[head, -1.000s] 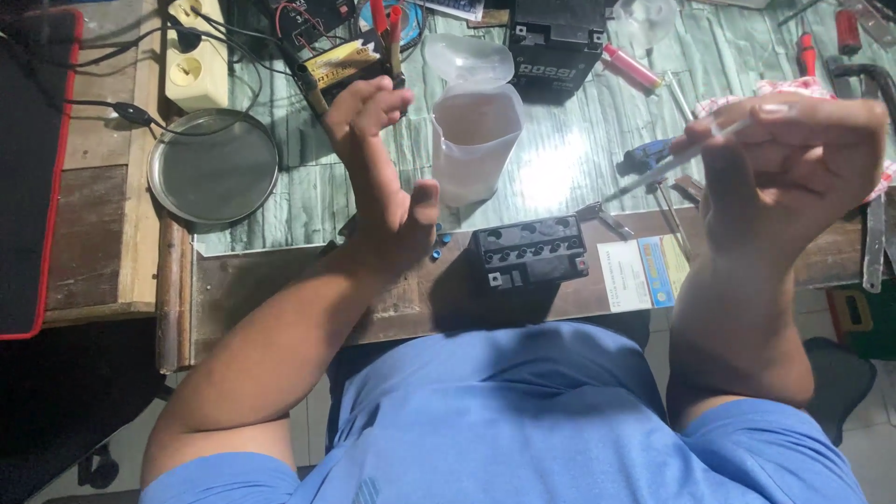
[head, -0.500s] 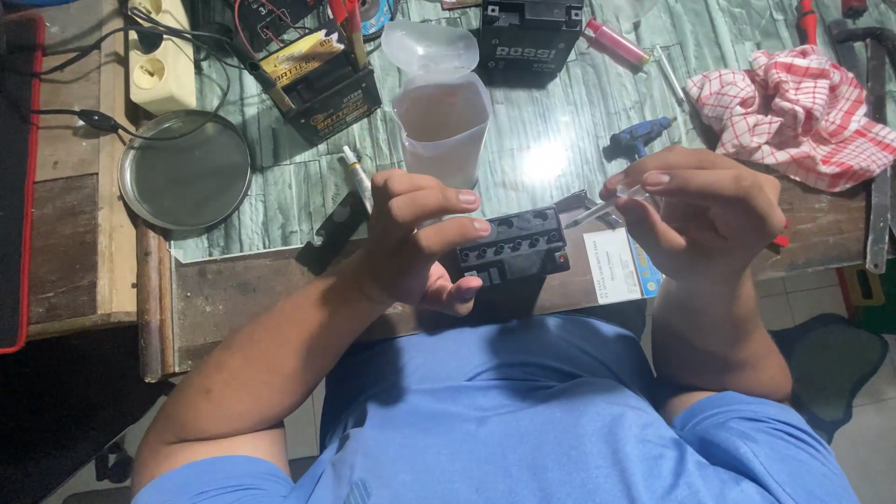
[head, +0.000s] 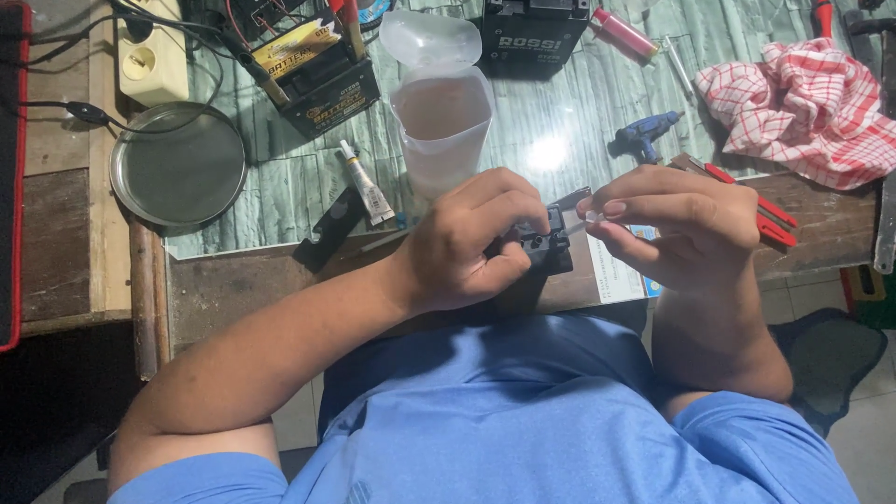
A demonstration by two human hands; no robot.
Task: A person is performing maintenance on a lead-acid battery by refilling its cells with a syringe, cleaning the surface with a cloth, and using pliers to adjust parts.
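Left hand [head: 467,245] wraps the small black plastic block [head: 537,250] at the near edge of the table [head: 233,280]. Fingers [head: 504,201] curled over its top, thumb against the near side; most of the block is hidden under the hand, only the right end shows.

Right hand [head: 686,229] sits just right of the block. Thumb and forefinger pressed together, pinching a thin pale stick-like piece [head: 588,218] whose tip points at the block's right end. Can't tell whether it touches.

Behind the hands: translucent plastic measuring jug [head: 441,126]; small white glue tube [head: 366,187] to its left; round metal dish [head: 177,166] far left. Red-and-white checked cloth [head: 803,93] well off to the right, blue-handled tool [head: 647,133] between it and the jug.
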